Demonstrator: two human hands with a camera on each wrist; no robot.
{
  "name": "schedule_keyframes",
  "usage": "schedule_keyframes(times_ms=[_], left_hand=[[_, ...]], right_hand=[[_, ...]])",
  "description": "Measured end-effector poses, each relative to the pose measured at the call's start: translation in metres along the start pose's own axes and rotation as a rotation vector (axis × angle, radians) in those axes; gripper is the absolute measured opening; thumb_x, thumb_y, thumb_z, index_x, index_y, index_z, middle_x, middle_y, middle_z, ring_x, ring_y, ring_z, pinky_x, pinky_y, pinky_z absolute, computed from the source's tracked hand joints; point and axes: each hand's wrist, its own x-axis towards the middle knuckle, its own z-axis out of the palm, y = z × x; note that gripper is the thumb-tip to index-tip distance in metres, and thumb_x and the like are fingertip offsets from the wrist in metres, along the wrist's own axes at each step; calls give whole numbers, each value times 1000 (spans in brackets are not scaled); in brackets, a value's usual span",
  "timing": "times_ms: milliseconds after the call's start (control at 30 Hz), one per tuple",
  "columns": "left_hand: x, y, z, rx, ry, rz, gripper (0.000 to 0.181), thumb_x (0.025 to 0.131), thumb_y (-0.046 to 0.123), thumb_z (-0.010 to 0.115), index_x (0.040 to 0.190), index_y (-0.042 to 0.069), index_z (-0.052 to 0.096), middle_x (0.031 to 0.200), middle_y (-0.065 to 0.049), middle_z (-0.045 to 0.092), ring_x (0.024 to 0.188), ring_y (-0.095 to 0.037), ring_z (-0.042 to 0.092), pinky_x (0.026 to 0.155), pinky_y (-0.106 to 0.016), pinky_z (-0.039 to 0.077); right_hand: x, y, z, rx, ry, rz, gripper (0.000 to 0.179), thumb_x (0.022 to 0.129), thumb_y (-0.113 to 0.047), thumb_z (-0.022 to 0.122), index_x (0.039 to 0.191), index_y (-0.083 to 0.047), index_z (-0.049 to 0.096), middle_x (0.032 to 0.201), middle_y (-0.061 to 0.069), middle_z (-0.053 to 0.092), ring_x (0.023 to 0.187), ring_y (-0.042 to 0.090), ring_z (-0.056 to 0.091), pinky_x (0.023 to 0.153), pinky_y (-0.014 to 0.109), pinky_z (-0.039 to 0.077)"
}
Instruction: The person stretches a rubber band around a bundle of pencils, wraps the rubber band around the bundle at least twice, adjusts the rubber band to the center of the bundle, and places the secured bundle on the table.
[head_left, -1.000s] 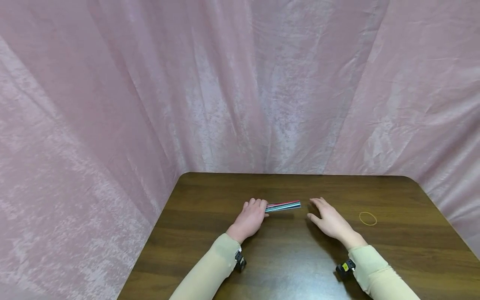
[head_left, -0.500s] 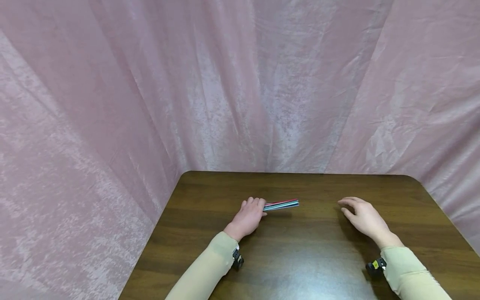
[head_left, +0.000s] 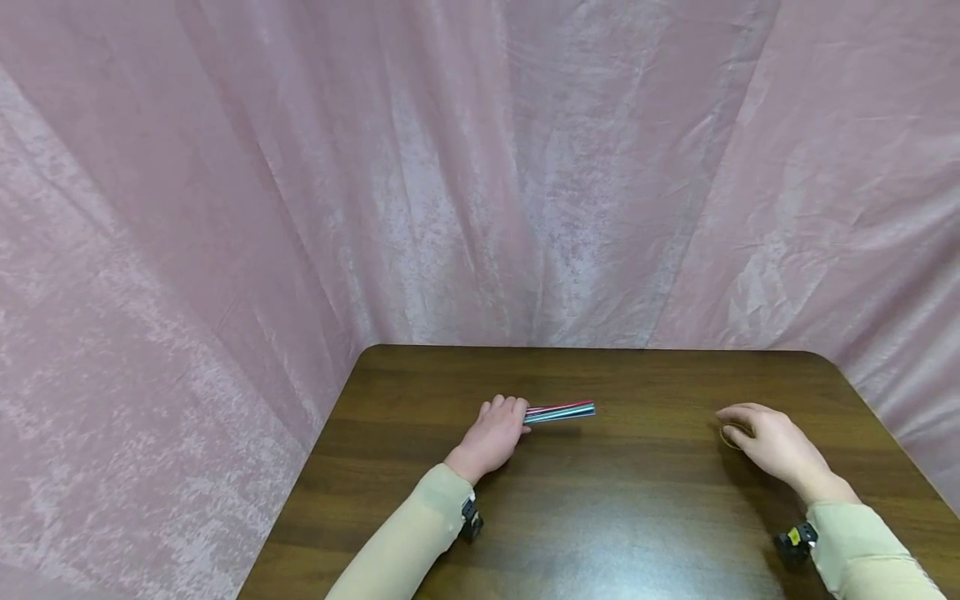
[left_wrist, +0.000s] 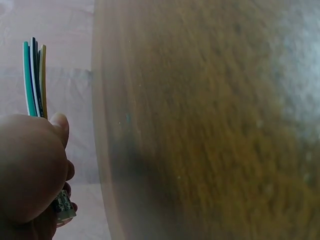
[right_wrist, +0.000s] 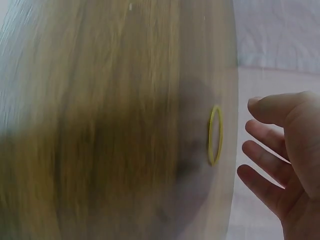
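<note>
My left hand point(head_left: 491, 435) grips a bundle of thin coloured rods point(head_left: 561, 412). They stick out to the right, close over the table. In the left wrist view the rods point(left_wrist: 34, 80) show green, white, dark and yellow-brown, and a patterned lower end point(left_wrist: 63, 206) pokes out below the fingers. The fist hides their middle. At the right, my right hand point(head_left: 778, 442) hovers with loosely bent fingers over a yellow rubber band point(head_left: 726, 437), partly covering it. In the right wrist view the rubber band point(right_wrist: 215, 135) lies flat on the table, apart from the spread fingertips.
The brown wooden table point(head_left: 630, 517) has rounded far corners. A pink velvet curtain point(head_left: 465, 183) hangs behind it and along the sides. Each wrist carries a small black camera, such as the right wrist camera point(head_left: 795, 542).
My right hand has moved right, from near the rods' free end to over the rubber band. My left hand keeps its grip on the rods, having shifted very slightly left.
</note>
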Motion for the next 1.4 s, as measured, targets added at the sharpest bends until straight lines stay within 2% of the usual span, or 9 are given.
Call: schedule_keyframes(times_ms=[167, 300, 400, 567, 733, 867, 1033, 1233, 1400], left_hand=[[1, -1, -4, 8, -9, -1, 26, 109, 32, 63, 122, 10, 57, 105, -1, 63, 92, -21, 46, 84, -34, 38], [-1, -2, -7, 12, -21, 1, 26, 109, 32, 63, 121, 10, 56, 105, -2, 63, 92, -21, 47, 84, -34, 38], [-1, -3, -6, 10, -26, 4, 24, 109, 31, 63, 120, 10, 56, 104, -1, 63, 91, -21, 47, 84, -34, 38], [-2, -3, -3, 14, -1, 19, 23, 108, 29, 65, 118, 10, 56, 103, -2, 63, 91, -22, 48, 84, -35, 39], [-1, -4, 3, 13, -8, 19, 23, 109, 30, 63, 119, 10, 55, 104, -1, 63, 91, -21, 47, 85, -35, 38], [-1, -2, -1, 2, -36, 14, 23, 109, 30, 63, 119, 11, 55, 104, -1, 62, 91, -20, 46, 85, -34, 38], [-3, 0, -2, 5, -81, 8, 25, 110, 32, 61, 122, 11, 55, 106, 0, 62, 93, -19, 45, 86, -33, 37], [-3, 2, 1, 21, -46, 19, 23, 109, 31, 63, 119, 11, 56, 104, 0, 62, 91, -18, 47, 84, -32, 38], [-3, 3, 3, 34, -59, 19, 24, 110, 31, 62, 121, 11, 55, 105, 0, 63, 92, -18, 47, 84, -32, 38]], right_hand=[[-2, 12, -7, -27, -34, -1, 20, 97, -11, 77, 115, -2, 77, 113, 18, 75, 107, 45, 70, 89, 64, 52], [-3, 18, -9, -59, -57, -10, 13, 94, -16, 83, 103, -9, 78, 100, 4, 76, 93, 31, 72, 83, 56, 55], [-5, 20, -10, -80, -75, -24, 13, 91, -20, 86, 98, -14, 77, 95, -3, 73, 88, 24, 71, 80, 52, 55], [-8, 23, -12, -107, -109, -49, 15, 88, -21, 89, 95, -17, 75, 93, -8, 71, 87, 20, 70, 78, 48, 56], [-10, 26, -10, -128, -99, -88, 15, 87, -16, 89, 92, -18, 74, 89, -11, 68, 83, 14, 67, 75, 45, 55], [-10, 28, -7, -145, -70, -117, 18, 87, -13, 87, 87, -20, 71, 85, -14, 62, 79, 7, 61, 72, 41, 53], [-12, 26, -3, -169, -76, -127, 22, 90, -11, 84, 83, -22, 66, 85, -13, 58, 78, 7, 56, 71, 40, 51], [-11, 25, 2, -204, -67, -147, 23, 92, -8, 80, 83, -19, 63, 85, -10, 55, 80, 12, 54, 73, 42, 49], [-12, 24, 4, -179, -68, -97, 17, 95, -7, 77, 88, -14, 64, 87, -6, 58, 80, 15, 56, 73, 45, 49]])
